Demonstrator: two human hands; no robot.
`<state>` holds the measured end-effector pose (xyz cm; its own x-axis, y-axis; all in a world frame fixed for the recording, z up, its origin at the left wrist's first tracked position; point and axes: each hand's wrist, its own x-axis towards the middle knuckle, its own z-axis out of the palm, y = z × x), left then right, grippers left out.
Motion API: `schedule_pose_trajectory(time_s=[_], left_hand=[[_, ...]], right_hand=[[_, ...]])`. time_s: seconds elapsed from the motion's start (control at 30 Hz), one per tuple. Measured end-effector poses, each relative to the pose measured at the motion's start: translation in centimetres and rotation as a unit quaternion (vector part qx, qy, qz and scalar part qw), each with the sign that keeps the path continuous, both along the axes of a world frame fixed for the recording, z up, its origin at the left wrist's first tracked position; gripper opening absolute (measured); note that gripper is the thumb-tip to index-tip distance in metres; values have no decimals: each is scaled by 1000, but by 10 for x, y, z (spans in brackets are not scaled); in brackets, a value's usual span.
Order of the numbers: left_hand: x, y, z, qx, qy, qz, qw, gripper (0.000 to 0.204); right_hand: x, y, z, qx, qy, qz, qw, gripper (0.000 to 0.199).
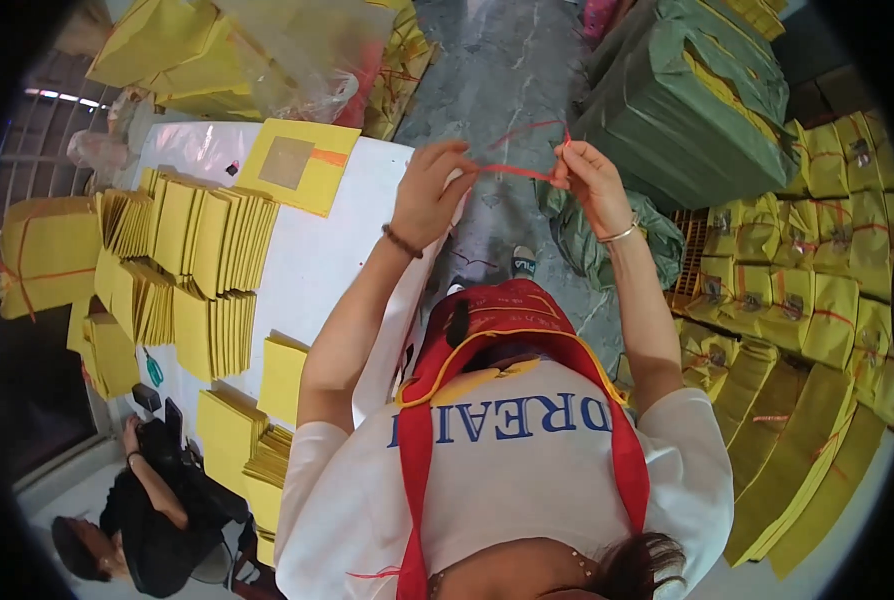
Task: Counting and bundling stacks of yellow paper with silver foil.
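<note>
Upper centre of the frame, between my two hands: a red strip (515,171), held up over the grey floor (497,70). Its long axis runs left to right, dipping slightly toward the right. From my left hand (432,195) it lies directly rightward; from my right hand (589,185), leftward. Neither hand is clearly nearer, as the strip reaches the fingers of both.

Right thumb and fingers are together, clamped on the strip's right end. Left fingers are bent, tips at its left end; whether the thumb closes on it, I cannot tell.

Appearance: bright red, narrow, flat-looking, nearly straight along the lower span. Above that, a thinner-looking red length rises by my right fingertips and bows back leftward, making a loose loop. Where it finishes is too fine to follow.

Left of the strip, white table (302,250) with yellow paper stacks (207,230); right, a green-wrapped bale (632,120).
</note>
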<state>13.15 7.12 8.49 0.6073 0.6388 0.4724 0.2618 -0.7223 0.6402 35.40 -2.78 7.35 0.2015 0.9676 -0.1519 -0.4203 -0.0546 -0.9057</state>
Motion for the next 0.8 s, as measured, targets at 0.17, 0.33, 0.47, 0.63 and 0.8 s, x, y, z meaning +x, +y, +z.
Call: schedule_pose_trajectory(time_s=[0.17, 0.33, 0.47, 0.63, 0.8], left_hand=[[54, 3, -6, 26, -38, -111, 993, 13], [92, -11, -11, -131, -3, -191, 973, 10], [106, 3, -14, -136, 36, -112, 984, 10], [83, 69, -7, -224, 69, 68, 970, 10], [13, 180, 10, -388, -191, 145, 890, 10]], right_hand=[[-2, -3, 32, -12, -158, 149, 976, 18], [37, -5, 42, -22, -264, 210, 941, 16], [68, 6, 30, 19, -217, 104, 970, 16], [93, 35, 4, -55, -155, 50, 985, 17], [77, 75, -15, -62, -180, 107, 976, 17]])
